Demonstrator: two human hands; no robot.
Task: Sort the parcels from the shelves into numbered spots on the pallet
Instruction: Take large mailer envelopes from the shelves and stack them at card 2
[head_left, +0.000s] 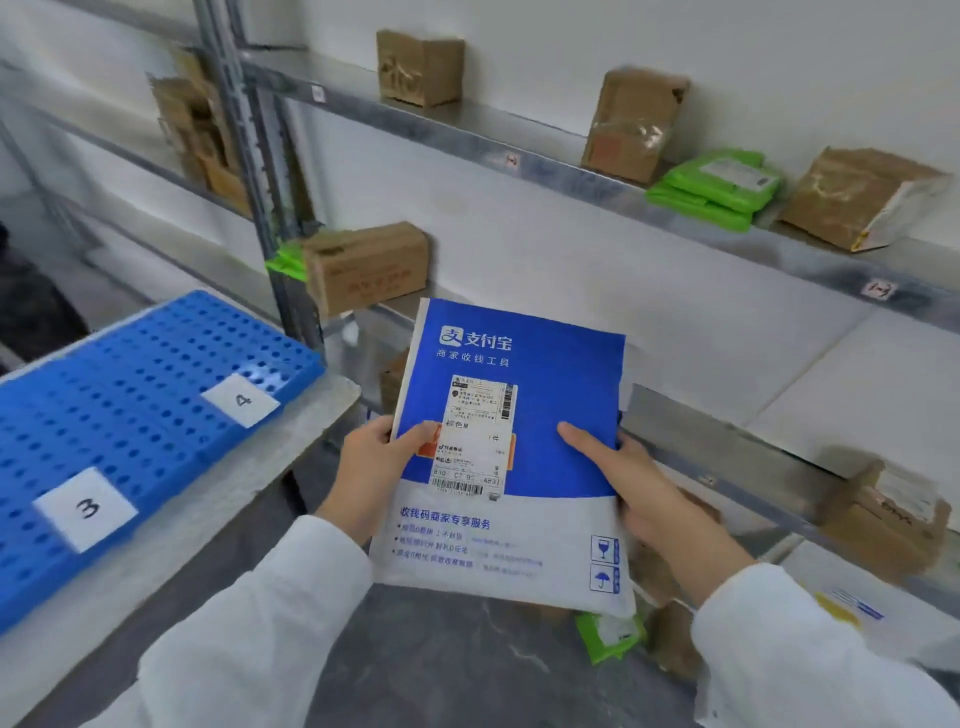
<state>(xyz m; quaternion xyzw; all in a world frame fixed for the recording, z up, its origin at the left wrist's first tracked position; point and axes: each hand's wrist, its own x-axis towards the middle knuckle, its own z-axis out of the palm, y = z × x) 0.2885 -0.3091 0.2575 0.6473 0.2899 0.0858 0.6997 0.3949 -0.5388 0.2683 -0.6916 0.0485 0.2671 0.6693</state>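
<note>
1. The blue-and-white mailer parcel (550, 374) is held upright in front of the person, between the shelves and the pallet. Its shipping label (475, 436) faces the camera.
2. The left hand (374, 467) grips the parcel's left edge, thumb on the label's edge and fingers behind.
3. The right hand (628, 478) grips the right edge, thumb on the blue face.
4. The blue pallet (156, 364) lies to the left on a grey surface, with tags "3" (85, 508) and "4" (241, 400) on it.
5. A shelf upright (260, 171) stands just beyond the pallet's far corner.
6. On the upper shelf (519, 161) are cardboard boxes (420, 67) and green mailers (717, 192).
7. One box (366, 267) stands just above the parcel's top edge, and the parcel hides part of the lower shelf.
</note>
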